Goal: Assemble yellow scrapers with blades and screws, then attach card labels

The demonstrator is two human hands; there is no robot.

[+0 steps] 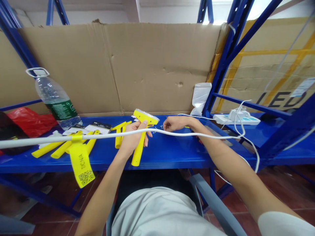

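My left hand (131, 139) is closed around a yellow T-shaped scraper (138, 151), its wide head up and its round handle slanting down toward me. A clear or silvery strip runs along the head's top edge. To the right, my right hand (173, 123) is held low over the table with fingers curled together; whatever they may hold is hidden. Small pale bits (155, 130), too small to name, lie on the blue table between both hands. More yellow scrapers (118, 139) lie just left of my left hand, partly hidden by it.
Further yellow handles (60, 149) lie at the left by a large water bottle (62, 108) and a red plastic bag (31, 121). A white cable (172, 133) with a yellow tag (82, 164) crosses in front. A power strip (237, 118) sits right, past a blue post.
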